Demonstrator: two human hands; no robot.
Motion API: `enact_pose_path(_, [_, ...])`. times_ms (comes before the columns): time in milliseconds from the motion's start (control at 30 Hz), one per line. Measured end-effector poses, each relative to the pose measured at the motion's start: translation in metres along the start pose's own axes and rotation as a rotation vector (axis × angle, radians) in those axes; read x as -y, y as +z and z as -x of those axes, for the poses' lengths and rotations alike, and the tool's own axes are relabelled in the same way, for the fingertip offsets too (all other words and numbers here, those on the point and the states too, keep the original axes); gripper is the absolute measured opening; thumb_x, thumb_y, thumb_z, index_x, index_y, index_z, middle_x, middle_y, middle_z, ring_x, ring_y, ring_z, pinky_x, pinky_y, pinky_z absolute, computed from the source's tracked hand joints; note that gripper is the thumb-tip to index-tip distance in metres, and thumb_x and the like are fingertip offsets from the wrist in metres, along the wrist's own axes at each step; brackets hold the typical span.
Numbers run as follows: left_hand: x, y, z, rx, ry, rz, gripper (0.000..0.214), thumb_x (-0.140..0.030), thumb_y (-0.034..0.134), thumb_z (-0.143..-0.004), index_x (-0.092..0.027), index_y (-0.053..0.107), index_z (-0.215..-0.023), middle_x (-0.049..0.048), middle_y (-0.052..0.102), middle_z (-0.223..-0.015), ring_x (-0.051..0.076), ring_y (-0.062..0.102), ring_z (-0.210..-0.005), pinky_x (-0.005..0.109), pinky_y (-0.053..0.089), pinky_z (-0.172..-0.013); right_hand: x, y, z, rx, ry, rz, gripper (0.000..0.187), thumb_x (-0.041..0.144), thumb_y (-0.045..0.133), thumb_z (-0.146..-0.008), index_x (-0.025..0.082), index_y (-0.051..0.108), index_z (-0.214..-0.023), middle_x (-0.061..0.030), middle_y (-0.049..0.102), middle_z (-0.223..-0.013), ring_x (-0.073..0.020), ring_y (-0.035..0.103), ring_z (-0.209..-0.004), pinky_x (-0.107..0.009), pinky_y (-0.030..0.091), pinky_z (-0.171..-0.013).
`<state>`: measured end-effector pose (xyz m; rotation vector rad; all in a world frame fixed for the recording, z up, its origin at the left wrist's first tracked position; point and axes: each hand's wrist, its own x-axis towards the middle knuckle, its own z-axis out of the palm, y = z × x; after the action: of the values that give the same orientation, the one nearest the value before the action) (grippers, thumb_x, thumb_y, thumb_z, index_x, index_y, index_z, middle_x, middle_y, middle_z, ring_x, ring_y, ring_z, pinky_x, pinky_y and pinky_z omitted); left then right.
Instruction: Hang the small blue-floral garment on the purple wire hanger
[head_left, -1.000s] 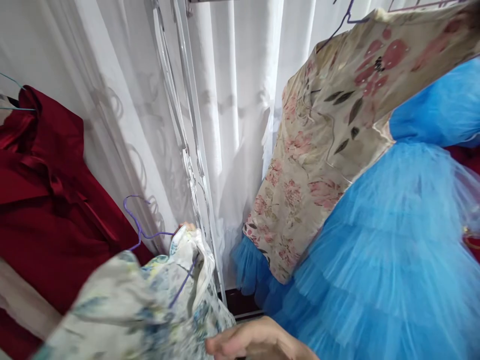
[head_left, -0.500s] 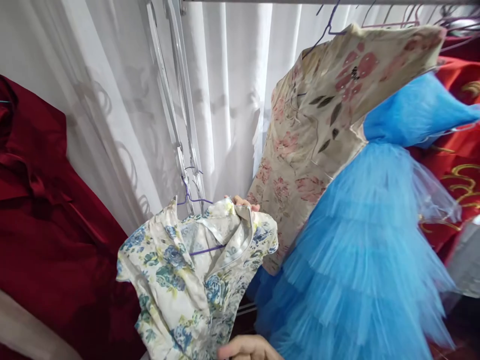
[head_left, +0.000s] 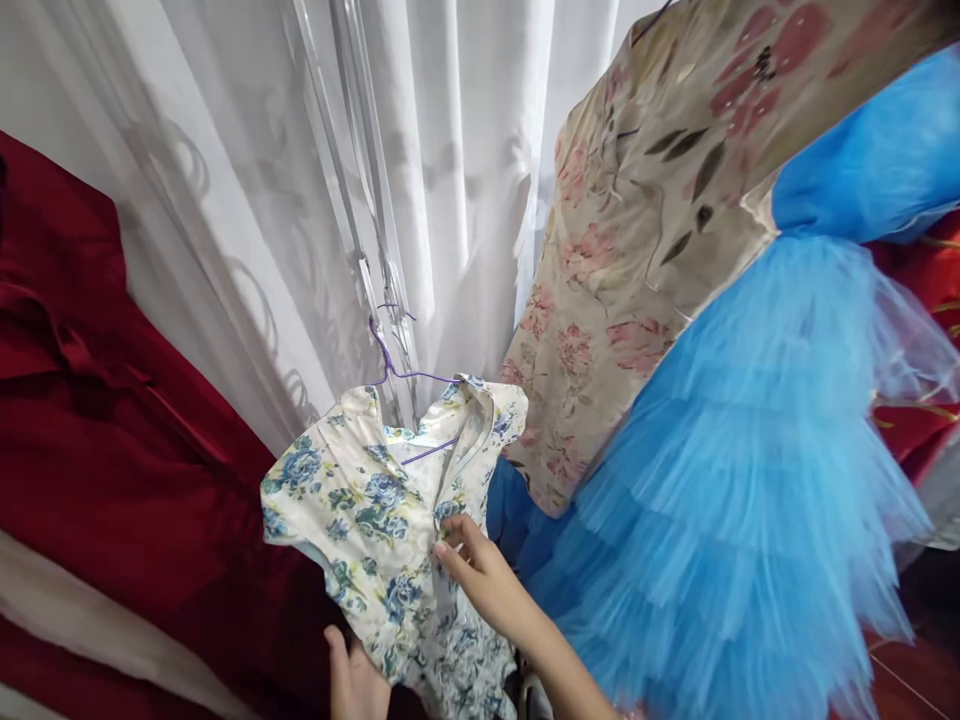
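Note:
A white short-sleeved floral dress [head_left: 382, 510] with blue roses hangs on a purple wire hanger [head_left: 388, 370], its front parted in a V. My right hand [head_left: 480, 575] reaches in from the lower right. Its thumb and forefinger pinch the front edge just under the V. Low on the left, my left hand [head_left: 358, 685] is at the side edge of the dress. The left thumb stands up, apart from the palm, and the dress hides the other fingers. The lower end of the dress runs out of view.
A dark red garment [head_left: 67, 420] hangs at the left. On the right hang a beige flowered garment [head_left: 600, 300] and a tiered blue tulle dress [head_left: 750, 450], with red cloth [head_left: 915, 330] behind. A metal upright [head_left: 367, 200] stands before white curtains [head_left: 480, 120].
The fingers at the dress's right shoulder have left it. My right hand now pinches the front edge, and my left hand has appeared at the lower left. The view has tilted downward.

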<state>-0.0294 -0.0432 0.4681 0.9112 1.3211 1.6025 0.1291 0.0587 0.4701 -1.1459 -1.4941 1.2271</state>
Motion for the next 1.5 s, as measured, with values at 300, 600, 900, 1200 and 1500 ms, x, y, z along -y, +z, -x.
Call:
enact_pose_path(300, [0.06, -0.004, -0.043, -0.138, -0.011, -0.169, 0.054, -0.051, 0.068, -0.076, -0.02, 0.062, -0.12, 0.0112, 0.07, -0.111, 0.033, 0.06, -0.118, 0.045, 0.05, -0.099, 0.001, 0.021, -0.043, -0.021, -0.005, -0.075, 0.03, 0.044, 0.052, -0.09, 0.021, 0.046, -0.072, 0.0048, 0.051, -0.05, -0.0125, 0.046, -0.046, -0.024, 0.034, -0.049])
enact_pose_path(600, [0.058, 0.004, -0.075, -0.156, 0.612, -0.47, 0.045, -0.027, 0.064, -0.084, -0.023, 0.045, -0.125, 0.0132, 0.054, -0.124, 0.026, 0.056, -0.117, 0.044, 0.047, -0.1, 0.011, 0.009, -0.031, 0.121, 0.139, -0.165, 0.021, 0.034, 0.059, -0.084, 0.019, 0.054, -0.069, 0.0029, 0.059, -0.046, -0.0094, 0.041, -0.037, -0.022, 0.029, -0.043])
enact_pose_path(900, [0.045, 0.054, -0.09, 0.19, 0.509, -0.579, 0.013, -0.022, 0.046, -0.093, -0.022, 0.059, -0.096, 0.0047, 0.067, -0.08, 0.019, 0.067, -0.076, 0.028, 0.052, -0.07, 0.051, -0.005, -0.046, 0.179, 0.113, -0.204, 0.021, 0.032, 0.063, -0.08, 0.017, 0.057, -0.067, 0.0036, 0.057, -0.045, -0.0103, 0.048, -0.039, -0.022, 0.036, -0.045])
enact_pose_path(1200, [0.06, 0.046, -0.089, 0.22, 0.603, -0.672, 0.016, -0.023, 0.044, -0.094, -0.022, 0.053, -0.081, 0.004, 0.062, -0.073, 0.018, 0.064, -0.07, 0.027, 0.05, -0.067, 0.146, 0.002, -0.1, -0.017, -0.185, -0.233, 0.025, 0.033, 0.062, -0.083, 0.016, 0.059, -0.065, 0.0018, 0.06, -0.046, -0.0083, 0.043, -0.041, -0.022, 0.033, -0.046])
enact_pose_path(1500, [-0.023, 0.04, -0.115, 0.246, 0.658, -0.54, 0.012, -0.024, 0.049, -0.094, -0.02, 0.06, -0.091, 0.0036, 0.066, -0.082, 0.016, 0.064, -0.077, 0.026, 0.05, -0.074, 0.147, 0.006, -0.089, -0.11, -0.243, -0.292, 0.022, 0.034, 0.063, -0.082, 0.016, 0.058, -0.071, 0.0066, 0.052, -0.041, -0.0069, 0.042, -0.036, -0.02, 0.032, -0.042])
